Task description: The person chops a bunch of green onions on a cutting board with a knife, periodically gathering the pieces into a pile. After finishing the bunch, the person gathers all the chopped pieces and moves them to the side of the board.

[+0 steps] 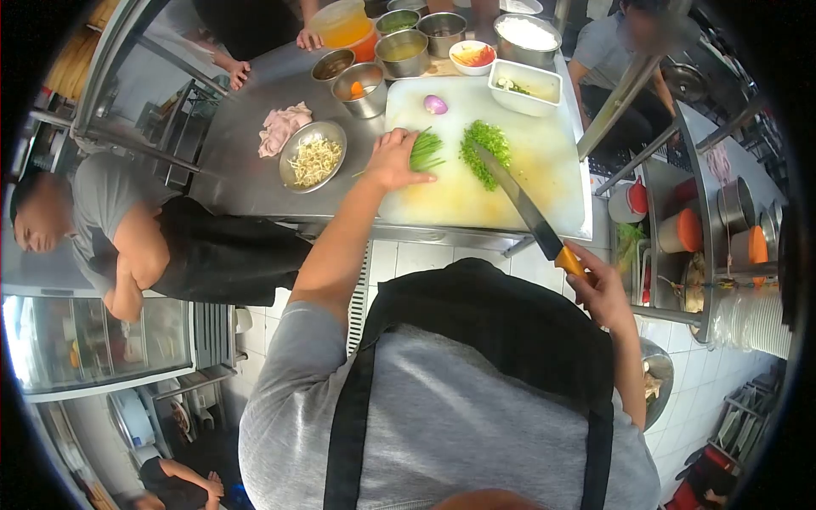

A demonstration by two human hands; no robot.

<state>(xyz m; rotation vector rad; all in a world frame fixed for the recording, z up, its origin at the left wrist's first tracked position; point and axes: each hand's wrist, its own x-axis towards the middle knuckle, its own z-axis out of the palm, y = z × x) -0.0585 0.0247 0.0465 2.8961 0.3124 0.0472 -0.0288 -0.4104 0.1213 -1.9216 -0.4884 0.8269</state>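
My left hand [396,160] presses down over a bunch of scallions [427,151] on the white cutting board [544,191], its fingers around the stalks and the cut ends pointing right. In my right hand [600,289] is a chef's knife [529,208], gripped by its yellow handle. The blade slants away from me, its tip at a pile of chopped scallions [486,151]. A peeled purple onion [435,104] lies farther back on the board. Left of the board stands a metal bowl of bean sprouts [314,161], beside raw pale meat [283,127].
Metal bowls [403,55], an orange container [342,25] and a white rectangular tub [525,87] line the back of the steel table [229,170]. One co-worker [127,204] stands at the left with folded arms; others are around. A metal post [625,98] rises at the right.
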